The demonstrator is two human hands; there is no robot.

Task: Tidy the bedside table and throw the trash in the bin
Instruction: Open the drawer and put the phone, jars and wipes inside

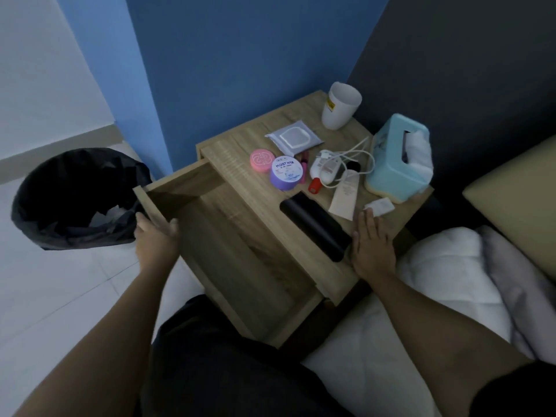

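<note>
The wooden bedside table [240, 139] has its drawer [237, 266] pulled out, with nothing inside. My left hand [155, 236] grips the drawer's front left corner. My right hand [371, 245] lies flat on the table's near right edge, fingers apart, just short of a crumpled white wrapper [380, 206]. On top lie a black phone [314, 225], a cream tube [346, 195], a purple cream jar [286, 175], a pink round tin [261, 160], a red lip balm [315, 185], a white charger with cable [328, 170] and a wipes pack [293, 136]. The bin [75, 200] with its black liner stands on the floor to the left.
A white cup [340, 105] stands at the table's back corner and a light blue tissue box [397, 161] at its right. White bedding [436, 272] and a tan pillow [517, 206] lie right of the table. Blue walls stand behind.
</note>
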